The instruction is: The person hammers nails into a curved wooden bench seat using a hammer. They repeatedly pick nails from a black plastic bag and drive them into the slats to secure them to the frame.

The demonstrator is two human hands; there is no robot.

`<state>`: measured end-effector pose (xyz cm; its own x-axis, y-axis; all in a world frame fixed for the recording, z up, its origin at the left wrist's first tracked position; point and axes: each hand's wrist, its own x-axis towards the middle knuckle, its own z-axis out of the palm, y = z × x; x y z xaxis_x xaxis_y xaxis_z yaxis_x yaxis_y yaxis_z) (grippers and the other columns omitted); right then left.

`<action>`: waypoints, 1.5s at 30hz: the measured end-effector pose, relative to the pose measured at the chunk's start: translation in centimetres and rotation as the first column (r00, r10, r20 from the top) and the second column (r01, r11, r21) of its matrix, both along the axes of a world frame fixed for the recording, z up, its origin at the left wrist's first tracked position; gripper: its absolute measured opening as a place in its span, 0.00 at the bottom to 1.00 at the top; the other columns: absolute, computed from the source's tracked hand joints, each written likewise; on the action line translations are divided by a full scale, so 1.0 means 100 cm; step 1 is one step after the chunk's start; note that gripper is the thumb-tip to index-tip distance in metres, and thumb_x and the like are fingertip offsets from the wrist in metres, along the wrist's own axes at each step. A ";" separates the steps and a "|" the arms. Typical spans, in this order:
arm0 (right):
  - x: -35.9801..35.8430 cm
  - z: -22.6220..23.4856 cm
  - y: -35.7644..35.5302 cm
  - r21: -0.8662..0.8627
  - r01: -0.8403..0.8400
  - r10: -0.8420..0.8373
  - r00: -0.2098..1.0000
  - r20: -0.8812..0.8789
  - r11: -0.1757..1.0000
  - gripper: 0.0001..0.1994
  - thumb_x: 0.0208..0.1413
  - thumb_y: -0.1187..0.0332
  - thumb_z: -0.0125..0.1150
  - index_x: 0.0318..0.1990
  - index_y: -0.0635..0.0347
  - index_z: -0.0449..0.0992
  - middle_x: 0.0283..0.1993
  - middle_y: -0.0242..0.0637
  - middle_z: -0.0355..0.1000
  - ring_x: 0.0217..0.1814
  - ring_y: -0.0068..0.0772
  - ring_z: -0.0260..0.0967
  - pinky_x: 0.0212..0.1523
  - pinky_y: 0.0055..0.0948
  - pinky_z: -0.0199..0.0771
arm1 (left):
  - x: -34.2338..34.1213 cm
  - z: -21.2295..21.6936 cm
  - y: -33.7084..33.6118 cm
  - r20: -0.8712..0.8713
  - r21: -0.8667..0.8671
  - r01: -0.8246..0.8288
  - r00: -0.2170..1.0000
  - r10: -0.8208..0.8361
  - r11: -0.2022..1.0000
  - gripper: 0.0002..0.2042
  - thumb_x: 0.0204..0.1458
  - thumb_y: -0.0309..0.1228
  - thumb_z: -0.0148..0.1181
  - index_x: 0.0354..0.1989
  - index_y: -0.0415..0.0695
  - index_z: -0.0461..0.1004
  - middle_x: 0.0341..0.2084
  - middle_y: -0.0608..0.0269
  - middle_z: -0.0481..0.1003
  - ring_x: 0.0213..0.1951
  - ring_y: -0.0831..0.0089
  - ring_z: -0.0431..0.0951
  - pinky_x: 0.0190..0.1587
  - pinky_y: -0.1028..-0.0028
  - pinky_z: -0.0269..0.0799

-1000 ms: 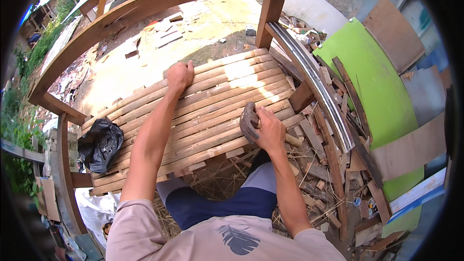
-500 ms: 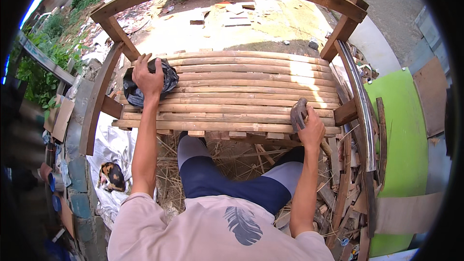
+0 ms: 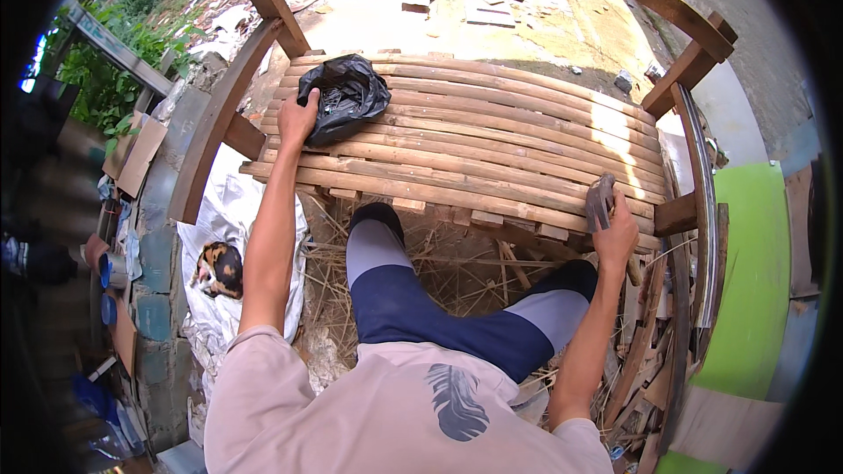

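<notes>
My left hand [image 3: 298, 117] rests on the near left edge of a crumpled black plastic bag [image 3: 345, 96], fingers curled onto it. The bag lies on the far left of a curved deck of wooden slats [image 3: 492, 149] set in a timber frame [image 3: 211, 136]. My right hand [image 3: 615, 233] grips a hammer [image 3: 601, 199] by its handle at the near right edge of the slats, its metal head up against the wood. My legs, in dark and grey trousers, reach under the slats.
A cat [image 3: 219, 269] lies on a white sheet [image 3: 233, 211] at the left. Straw and wood offcuts [image 3: 650, 360] litter the ground below. A green panel [image 3: 746, 290] and a metal rail [image 3: 694, 184] stand at the right. Plants and cans sit far left.
My left hand went from the middle of the slats over to the black bag at the left. My right hand keeps the hammer at the right edge. My head has turned left.
</notes>
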<state>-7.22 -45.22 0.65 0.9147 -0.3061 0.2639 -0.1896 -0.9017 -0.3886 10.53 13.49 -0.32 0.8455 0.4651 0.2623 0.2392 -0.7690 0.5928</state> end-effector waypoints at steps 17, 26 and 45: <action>-0.001 0.001 0.002 0.001 0.003 -0.003 1.000 -0.002 1.000 0.20 0.51 0.62 0.68 0.51 0.53 0.73 0.44 0.49 0.76 0.47 0.59 0.73 0.44 0.51 0.72 | -0.006 0.008 -0.148 0.104 -0.162 0.149 0.986 -0.133 0.975 0.24 0.55 0.47 0.59 0.40 0.31 0.78 0.38 0.34 0.79 0.45 0.39 0.78 0.51 0.53 0.72; -0.001 -0.005 -0.001 -0.059 -0.013 0.016 0.999 0.045 0.998 0.20 0.51 0.62 0.69 0.51 0.52 0.72 0.43 0.48 0.76 0.47 0.60 0.73 0.43 0.53 0.72 | -0.011 0.009 -0.220 0.143 -0.248 0.248 0.966 -0.217 0.937 0.23 0.55 0.47 0.58 0.39 0.32 0.78 0.37 0.34 0.79 0.44 0.38 0.78 0.49 0.53 0.73; 0.062 0.058 0.102 0.256 -0.551 0.552 0.830 0.075 0.794 0.12 0.55 0.66 0.67 0.37 0.62 0.71 0.33 0.56 0.75 0.38 0.66 0.71 0.36 0.51 0.70 | -0.043 0.025 -0.246 0.158 0.406 0.646 0.647 -0.746 0.647 0.14 0.52 0.32 0.65 0.47 0.44 0.79 0.45 0.56 0.79 0.52 0.58 0.76 0.62 0.59 0.64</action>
<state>-1.06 -34.98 6.48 0.9499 0.1951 0.2442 0.3077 -0.7221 -0.6196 6.26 -11.13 2.17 0.7415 -0.3719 0.5585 -0.5819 -0.7708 0.2594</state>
